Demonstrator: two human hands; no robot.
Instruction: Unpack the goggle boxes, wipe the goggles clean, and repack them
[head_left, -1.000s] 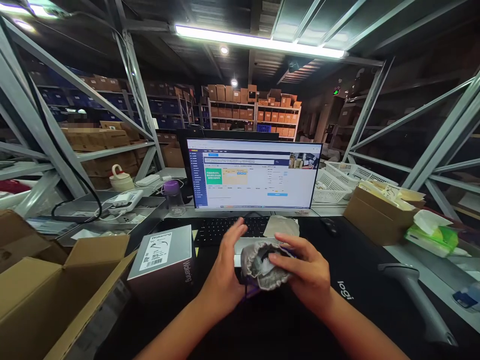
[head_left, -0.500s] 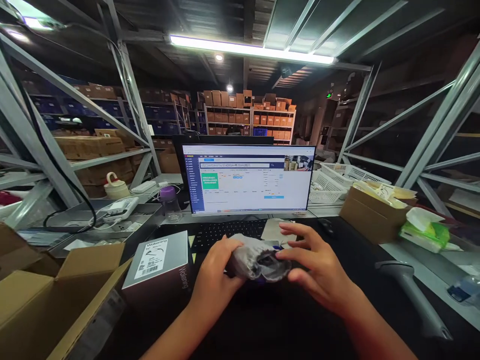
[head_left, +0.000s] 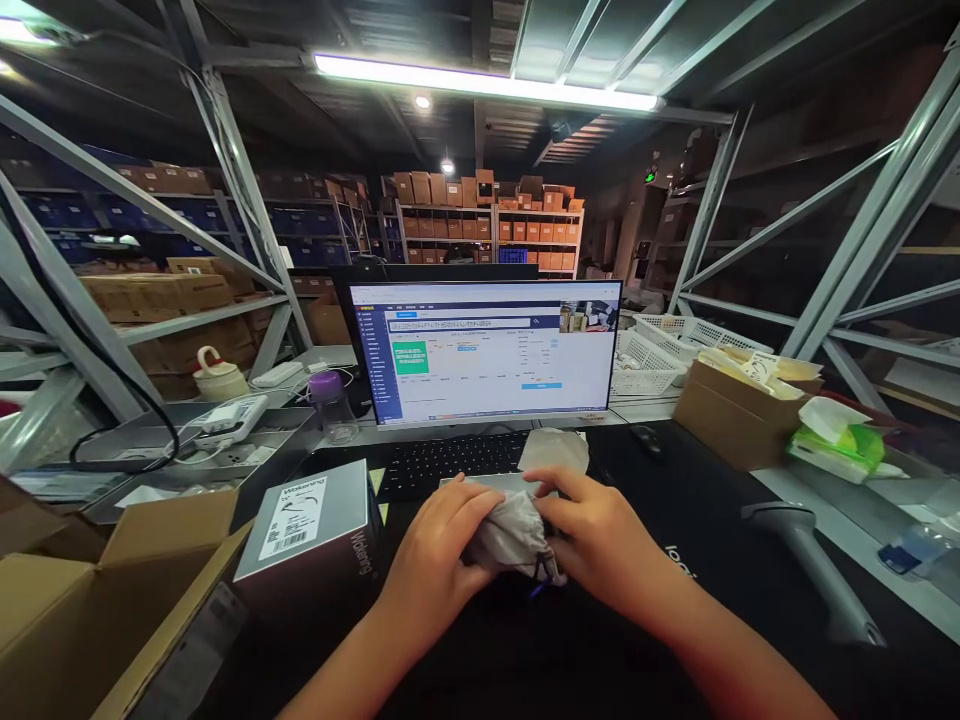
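A grey cloth drawstring pouch (head_left: pixel 510 532) is held between my two hands above the black desk mat. My left hand (head_left: pixel 448 540) wraps round its left side, fingers over the top and thumb below. On the pouch's right edge, near its gathered mouth, my right hand (head_left: pixel 592 525) closes with bent fingers. A dark cord with a blue end hangs at the mouth. What lies inside the pouch is hidden. Just behind the hands are a black keyboard (head_left: pixel 450 462) and a pale flat piece (head_left: pixel 555 452).
To the left stand a grey box (head_left: pixel 307 525) marked Wakening and an opened cardboard carton (head_left: pixel 169 535). A lit monitor (head_left: pixel 487 365) faces me. On the right are a barcode scanner (head_left: pixel 817 560), a mouse (head_left: pixel 646 440), a carton (head_left: pixel 739 415) and a tissue pack (head_left: pixel 836 445).
The pouch's mouth, open towards me before, is now gathered and turned down to the right. My right hand has moved left and closed on it. The view has shifted slightly.
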